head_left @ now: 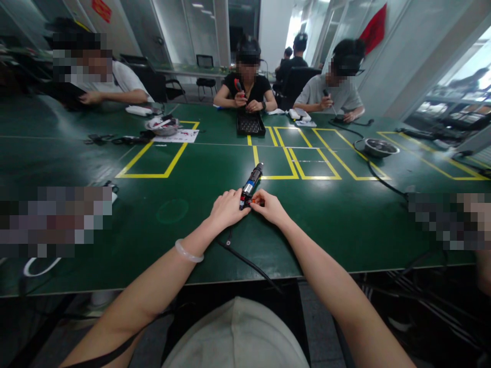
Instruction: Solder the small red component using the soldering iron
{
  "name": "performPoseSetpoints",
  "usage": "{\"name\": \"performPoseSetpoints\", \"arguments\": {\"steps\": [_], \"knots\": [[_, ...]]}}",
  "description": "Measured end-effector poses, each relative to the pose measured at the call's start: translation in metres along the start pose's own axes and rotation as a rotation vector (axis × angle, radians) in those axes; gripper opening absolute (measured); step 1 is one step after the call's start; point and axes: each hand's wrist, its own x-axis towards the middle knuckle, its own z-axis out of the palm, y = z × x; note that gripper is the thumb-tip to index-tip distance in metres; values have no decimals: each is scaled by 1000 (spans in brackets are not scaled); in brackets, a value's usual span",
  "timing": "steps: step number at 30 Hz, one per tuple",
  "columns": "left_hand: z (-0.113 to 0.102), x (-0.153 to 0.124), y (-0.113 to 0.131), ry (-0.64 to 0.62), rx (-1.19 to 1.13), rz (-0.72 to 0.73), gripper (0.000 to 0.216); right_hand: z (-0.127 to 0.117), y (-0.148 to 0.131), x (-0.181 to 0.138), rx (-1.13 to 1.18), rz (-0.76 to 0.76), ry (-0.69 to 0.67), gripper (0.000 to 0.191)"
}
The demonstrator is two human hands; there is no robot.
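Two bare hands worked close together over one green, smooth-topped table (207,260). Between them, near the middle of the table, was one slim black, blue and silver cylindrical device (251,185), slanting away with its far tip to the right. The left hand (228,208) was closed on its near end, fingers along the left side; one translucent white bracelet (189,252) circled that wrist. The right hand (269,205) had its thumb and forefinger almost meeting at one small orange part (253,201) there; whether they gripped it or only touched it could not be told. One black cable (249,262) lay just below the hands, running over the near edge.

Across the table sat three co-workers, the middle one holding one red-and-black tool (237,85) above one black rectangular tray (251,131). Two round metallic bowls stood farther off, one left (161,128), one right (380,148).
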Motion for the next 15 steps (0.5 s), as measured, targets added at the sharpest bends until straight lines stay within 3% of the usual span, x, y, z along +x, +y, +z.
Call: {"name": "performPoseSetpoints", "arguments": {"steps": [15], "knots": [[3, -2, 1, 30, 5, -2, 58, 7, 7, 3, 97, 9, 9, 23]]}}
